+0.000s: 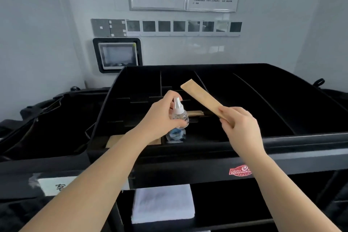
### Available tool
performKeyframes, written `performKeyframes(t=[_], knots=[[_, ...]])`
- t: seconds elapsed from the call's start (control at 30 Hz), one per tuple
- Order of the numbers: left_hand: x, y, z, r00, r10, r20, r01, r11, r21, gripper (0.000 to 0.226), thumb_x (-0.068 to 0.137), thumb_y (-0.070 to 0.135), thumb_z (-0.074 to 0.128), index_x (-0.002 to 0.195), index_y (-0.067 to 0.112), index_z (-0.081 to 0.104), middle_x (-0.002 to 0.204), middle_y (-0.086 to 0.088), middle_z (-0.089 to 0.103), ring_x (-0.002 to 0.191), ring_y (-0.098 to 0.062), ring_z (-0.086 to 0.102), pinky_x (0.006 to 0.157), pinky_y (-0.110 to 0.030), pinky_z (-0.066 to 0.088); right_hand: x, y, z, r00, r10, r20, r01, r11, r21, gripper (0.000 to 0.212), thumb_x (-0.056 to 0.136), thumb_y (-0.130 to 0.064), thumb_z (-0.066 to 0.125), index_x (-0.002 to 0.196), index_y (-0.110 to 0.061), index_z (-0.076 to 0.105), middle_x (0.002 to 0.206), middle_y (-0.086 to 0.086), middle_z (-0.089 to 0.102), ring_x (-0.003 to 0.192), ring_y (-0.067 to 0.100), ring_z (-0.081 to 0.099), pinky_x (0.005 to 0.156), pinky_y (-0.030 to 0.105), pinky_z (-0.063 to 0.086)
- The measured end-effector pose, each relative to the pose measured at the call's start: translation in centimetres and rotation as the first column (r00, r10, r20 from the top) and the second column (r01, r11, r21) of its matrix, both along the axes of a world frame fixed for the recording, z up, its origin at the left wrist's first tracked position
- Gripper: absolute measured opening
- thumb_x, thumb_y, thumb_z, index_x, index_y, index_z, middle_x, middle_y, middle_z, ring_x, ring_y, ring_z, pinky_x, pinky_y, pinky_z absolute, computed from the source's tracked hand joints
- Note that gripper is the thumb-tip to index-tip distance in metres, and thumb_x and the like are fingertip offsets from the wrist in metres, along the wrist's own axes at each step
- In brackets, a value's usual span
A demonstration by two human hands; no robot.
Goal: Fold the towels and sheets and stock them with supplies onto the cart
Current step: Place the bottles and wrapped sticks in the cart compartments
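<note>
1. A clear spray bottle (179,114) is gripped by the left hand (162,117), fingers curled round its neck and shoulder; it is held upright over the near compartments of the cart (282,149) top tray, probably so it can be lowered standing.
2. Directly below it, a second clear bottle (176,134) is seen standing in a near compartment; like items appear to be grouped together.
3. A flat tan packet (200,98) is pinched at its near end by the right hand (240,128), thumb and fingers closed on it; the free end is angled up and away over the tray dividers, apparently awaiting a long slot.
4. A similar tan packet (194,113) is seen lying in the tray behind the bottles.
5. 1 folded white towel (162,203) is already stocked on the shelf below.
6. Stage judged: supplies being loaded.
</note>
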State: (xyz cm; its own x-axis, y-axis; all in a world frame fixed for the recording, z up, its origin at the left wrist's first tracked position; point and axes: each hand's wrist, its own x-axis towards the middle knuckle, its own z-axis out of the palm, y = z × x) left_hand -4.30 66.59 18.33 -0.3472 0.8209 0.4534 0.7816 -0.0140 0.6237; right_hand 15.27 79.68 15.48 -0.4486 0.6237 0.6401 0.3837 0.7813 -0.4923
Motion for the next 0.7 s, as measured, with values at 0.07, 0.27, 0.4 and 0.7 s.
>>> performKeyframes(t=[0.07, 0.27, 0.4, 0.7], knots=[[-0.6, 1.7, -0.1, 0.998, -0.063, 0.007, 0.064, 0.996, -0.062, 0.057, 0.067, 0.029, 0.085, 0.102, 0.045, 0.043, 0.094, 0.014, 0.062, 0.085, 0.001, 0.064, 0.065, -0.012, 0.049, 0.1, 1.4, 0.2, 1.000, -0.008, -0.006, 0.008, 1.000, -0.001, 0.033, 0.091, -0.011, 0.062, 0.124, -0.018, 0.063, 0.110, -0.004, 0.061, 0.098, 0.015, 0.053, 0.079, 0.028, 0.050], [-1.4, 5.2, -0.1, 0.971, -0.232, -0.062, 0.207, 0.940, -0.272, 0.052, 0.069, 0.023, 0.083, 0.100, 0.038, 0.044, 0.095, 0.012, 0.063, 0.087, -0.002, 0.064, 0.077, -0.030, 0.057, 0.8, 4.1, 0.0, 1.000, -0.024, 0.012, 0.024, 1.000, 0.004, 0.033, 0.090, -0.009, 0.063, 0.122, -0.016, 0.064, 0.112, -0.001, 0.062, 0.099, 0.017, 0.054, 0.078, 0.027, 0.049], [-1.3, 6.4, -0.9, 0.947, -0.304, -0.108, 0.243, 0.893, -0.380, 0.051, 0.070, 0.021, 0.081, 0.098, 0.039, 0.043, 0.093, 0.018, 0.061, 0.088, 0.003, 0.060, 0.072, -0.016, 0.052, 1.4, 5.3, -0.6, 0.999, -0.032, 0.001, 0.032, 0.999, -0.004, 0.033, 0.089, -0.007, 0.064, 0.121, -0.017, 0.065, 0.109, -0.002, 0.062, 0.096, 0.017, 0.054, 0.076, 0.026, 0.048], [-1.7, 7.6, -2.1, 0.927, -0.284, -0.245, 0.162, 0.893, -0.420, 0.062, 0.068, 0.036, 0.082, 0.111, 0.051, 0.039, 0.110, 0.016, 0.051, 0.103, -0.003, 0.050, 0.085, -0.029, 0.046, 1.1, 5.6, -1.1, 0.999, -0.027, -0.040, 0.027, 1.000, 0.006, 0.035, 0.088, -0.008, 0.065, 0.122, -0.016, 0.064, 0.109, -0.002, 0.062, 0.097, 0.016, 0.053, 0.077, 0.026, 0.046]])
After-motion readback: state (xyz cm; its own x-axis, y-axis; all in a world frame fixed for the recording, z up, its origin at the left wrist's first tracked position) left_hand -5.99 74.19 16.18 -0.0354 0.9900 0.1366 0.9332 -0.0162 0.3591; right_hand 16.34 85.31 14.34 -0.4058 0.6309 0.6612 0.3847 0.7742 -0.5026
